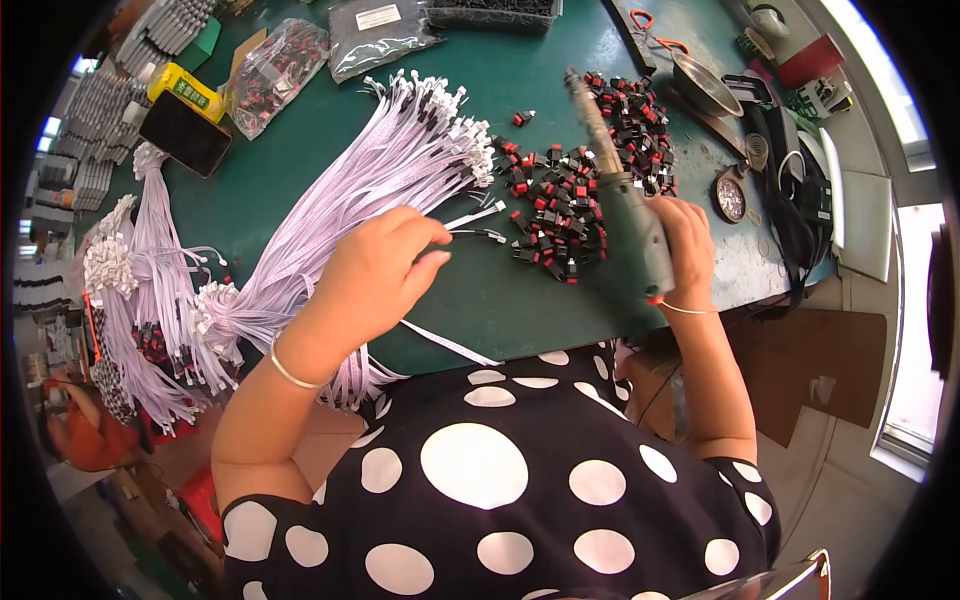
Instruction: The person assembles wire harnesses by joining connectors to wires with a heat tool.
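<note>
My right hand point(684, 240) is closed around the dark green handle of a soldering iron point(632, 220), blurred by motion. Its brass-coloured barrel and dark tip point away from me, over a heap of small black-and-red switches point(562, 205). My left hand point(385, 265) hovers over the near side of a big bundle of white ribbon cables point(385, 150). Its thumb and forefinger are apart, with a gap between them; the other fingers are curled under. Just past its fingertips, a couple of loose cable ends point(480, 216) with small white connectors lie on the green table.
More cable bundles point(165, 270) lie to the left. Beyond them are a phone point(185, 133), a yellow bottle point(187, 90) and a bag of parts point(278, 75). A black tray point(495, 14), orange-handled scissors point(660, 35), a metal bowl point(706, 84) and a round tin point(730, 198) stand farther back and right.
</note>
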`<state>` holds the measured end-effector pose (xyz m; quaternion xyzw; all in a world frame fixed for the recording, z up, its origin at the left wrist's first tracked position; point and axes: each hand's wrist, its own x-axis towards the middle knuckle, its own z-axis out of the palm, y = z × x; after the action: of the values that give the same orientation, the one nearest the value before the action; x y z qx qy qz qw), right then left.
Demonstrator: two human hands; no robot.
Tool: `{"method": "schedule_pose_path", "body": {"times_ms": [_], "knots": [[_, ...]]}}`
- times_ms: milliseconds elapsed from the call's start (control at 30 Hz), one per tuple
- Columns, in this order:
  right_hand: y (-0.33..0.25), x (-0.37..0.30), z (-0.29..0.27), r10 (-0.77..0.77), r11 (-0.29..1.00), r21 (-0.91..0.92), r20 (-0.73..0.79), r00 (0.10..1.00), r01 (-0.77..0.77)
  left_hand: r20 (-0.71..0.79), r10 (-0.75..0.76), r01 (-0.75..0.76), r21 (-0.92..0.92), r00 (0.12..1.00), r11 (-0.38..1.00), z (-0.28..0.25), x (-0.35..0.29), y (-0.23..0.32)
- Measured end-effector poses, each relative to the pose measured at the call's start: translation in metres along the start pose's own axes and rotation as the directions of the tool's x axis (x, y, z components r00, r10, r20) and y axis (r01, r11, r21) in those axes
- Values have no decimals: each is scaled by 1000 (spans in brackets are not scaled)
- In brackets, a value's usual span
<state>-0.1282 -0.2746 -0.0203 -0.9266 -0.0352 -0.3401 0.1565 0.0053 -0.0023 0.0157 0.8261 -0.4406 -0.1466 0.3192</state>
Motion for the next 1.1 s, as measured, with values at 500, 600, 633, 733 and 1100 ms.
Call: {"method": "schedule_pose_path", "body": {"times_ms": [500, 600, 633, 733, 1100], "knots": [[-63, -32, -4, 603, -5, 819, 461, 652, -574, 24, -1, -1, 93, 1000, 996, 17, 44, -7], [-71, -29, 7, 492, -45, 825, 510, 706, -564, -59, 295, -297, -25, 954, 955, 9, 33, -6], [-71, -30, 11, 443, -46, 834, 511, 737, -551, -74, 391, -393, -12, 917, 919, 8, 27, -9], [-76, -28, 18, 363, -67, 847, 514, 777, -528, -98, 546, -550, -25, 832, 835, 21, 12, -18], [-86, -20, 18, 349, -70, 885, 454, 820, -460, 187, 443, -458, 46, 877, 888, 21, 11, -5]]}}
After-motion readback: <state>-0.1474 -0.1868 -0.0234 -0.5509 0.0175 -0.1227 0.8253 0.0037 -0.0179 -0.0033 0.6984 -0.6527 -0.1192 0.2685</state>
